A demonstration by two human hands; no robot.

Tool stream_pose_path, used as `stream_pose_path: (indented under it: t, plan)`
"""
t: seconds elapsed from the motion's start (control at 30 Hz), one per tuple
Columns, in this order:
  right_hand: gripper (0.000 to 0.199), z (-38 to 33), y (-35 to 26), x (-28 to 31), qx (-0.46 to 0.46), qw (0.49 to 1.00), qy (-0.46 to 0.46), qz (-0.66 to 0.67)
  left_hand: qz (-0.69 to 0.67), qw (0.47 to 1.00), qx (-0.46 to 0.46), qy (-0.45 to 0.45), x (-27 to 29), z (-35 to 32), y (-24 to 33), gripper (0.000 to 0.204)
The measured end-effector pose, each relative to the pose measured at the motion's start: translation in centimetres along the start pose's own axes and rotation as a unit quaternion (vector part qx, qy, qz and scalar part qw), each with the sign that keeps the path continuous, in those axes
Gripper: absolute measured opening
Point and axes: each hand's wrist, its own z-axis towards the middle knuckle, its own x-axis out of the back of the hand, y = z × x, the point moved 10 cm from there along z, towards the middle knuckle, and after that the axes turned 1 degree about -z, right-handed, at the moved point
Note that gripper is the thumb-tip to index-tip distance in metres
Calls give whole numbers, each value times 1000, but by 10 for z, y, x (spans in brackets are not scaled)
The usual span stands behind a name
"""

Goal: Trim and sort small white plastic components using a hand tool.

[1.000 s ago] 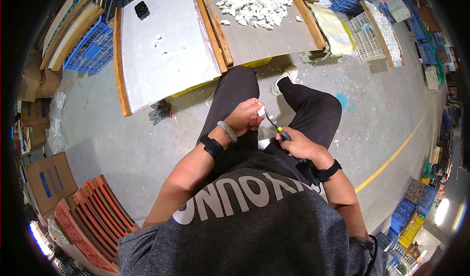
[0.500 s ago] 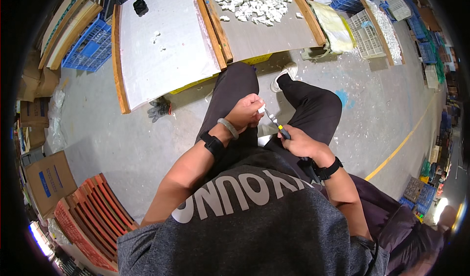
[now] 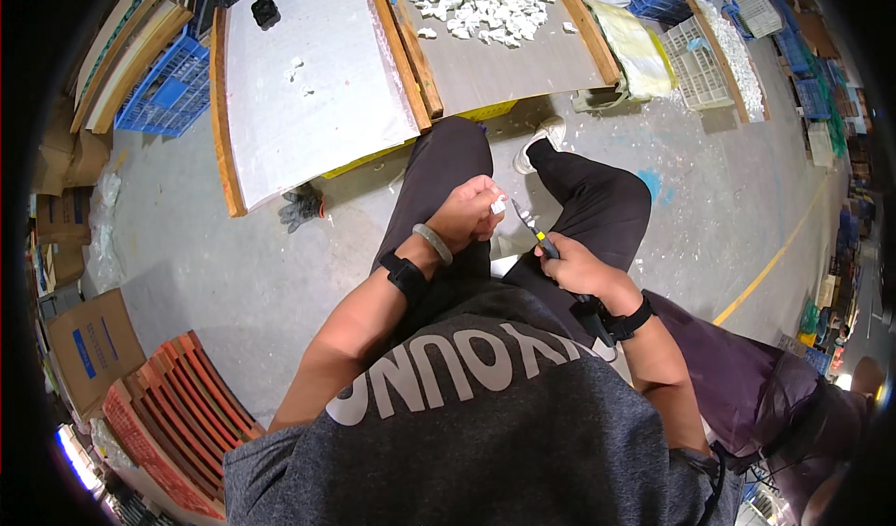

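Observation:
Between the thumb and fingers of my left hand (image 3: 469, 210) is a small white piece (image 3: 498, 206), mostly covered by the fingertips. My right hand (image 3: 581, 266) is wrapped round the dark handle of a knife (image 3: 545, 244) with a yellow band. Its slim metal blade points up and left, its tip just short of the white piece. Both hands are over my lap, between my knees. Beyond my knees, a heap of small white pieces (image 3: 485, 3) lies on a grey wood-edged board (image 3: 523, 73).
Left of the grey board is a white board (image 3: 317, 125) carrying a small black object (image 3: 266, 11) and a few crumbs. A dark glove (image 3: 302, 209) lies on the floor. Blue crates (image 3: 168, 87), stacked reddish strips (image 3: 191, 405) and a carton (image 3: 93, 350) stand left. Another person's dark clothing (image 3: 747, 386) is close at right.
The knife has drawn back a little to the right, opening a gap between blade and white piece. My left hand barely moves. The other person at lower right has shifted.

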Motion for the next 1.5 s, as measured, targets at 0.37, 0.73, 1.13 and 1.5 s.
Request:
stream_pose_path:
  t: [0.37,0.73,1.13,1.5]
  plan:
    - [38,1,-11,-1,62,992,14,-108,12,1000,-8,11,-2,-2,4,16]
    - [17,-3,-13,1,22,998,1,-53,11,1000,-3,-1,-1,0,0,15]
    - [49,-16,-25,10,132,969,108,-180,8,999,-17,-32,-4,1,5,24]
    - [34,-23,-48,12,81,940,147,-295,52,999,-15,-9,1,1,0,22]
